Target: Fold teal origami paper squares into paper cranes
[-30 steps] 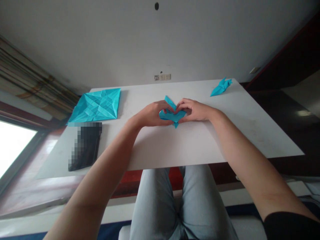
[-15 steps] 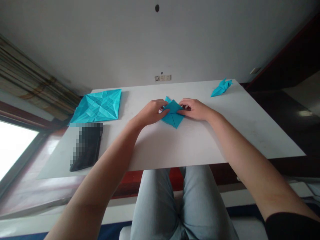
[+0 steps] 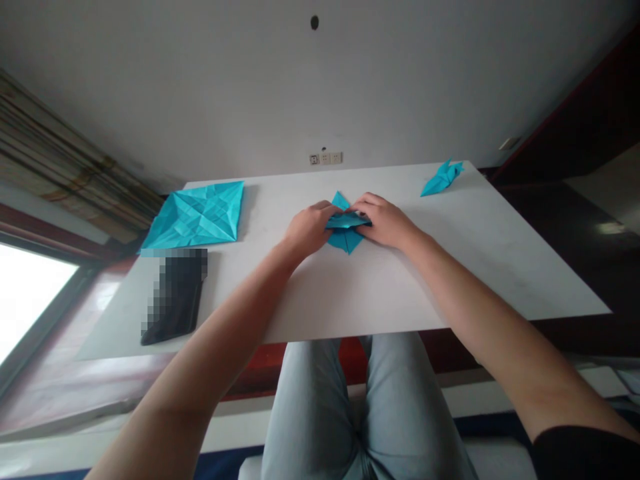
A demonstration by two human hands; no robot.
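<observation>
A blue sheet of origami paper (image 3: 346, 239), folded into a small pointed shape, is held between both hands over the middle of the white table. My left hand (image 3: 311, 228) grips its left side, fingers closed on the edge. On the opposite side, my right hand (image 3: 385, 220) pinches the paper with thumb and fingers. One layer is raised as a narrow band across the centre, with a point showing beyond it and another toward me. The fingers hide parts of both side edges.
An unfolded, creased blue sheet (image 3: 200, 213) lies at the table's left. Closer to me is a dark flat object (image 3: 175, 300), partly pixelated. A finished-looking blue paper figure (image 3: 443, 178) sits at the far right of the white table (image 3: 500, 267). Wall sockets (image 3: 325, 159) are behind.
The paper's upper layer, flat and diamond-shaped before, is now bent up across the middle. Both hands have moved slightly closer together, and the far point shows more.
</observation>
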